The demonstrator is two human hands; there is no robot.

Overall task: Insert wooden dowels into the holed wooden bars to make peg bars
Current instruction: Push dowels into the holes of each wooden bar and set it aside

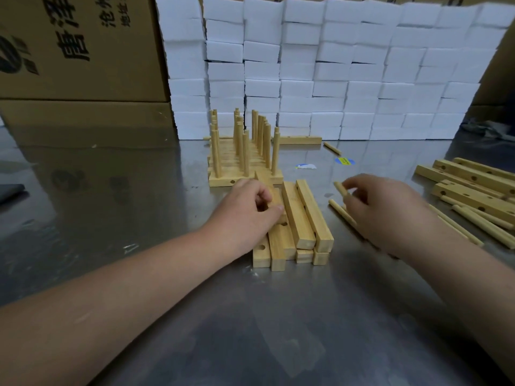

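steel table [117,207]; left hand [245,210] grips bar [274,200]

steel table [111,207], wooden bars [303,218], dowels [485,227], peg bars [242,151]

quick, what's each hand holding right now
Left hand: grips a holed wooden bar.
Right hand: pinches a wooden dowel.

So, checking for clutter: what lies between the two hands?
Head view: between the left hand and right hand lie the stacked wooden bars, then a loose dowel on the steel table.
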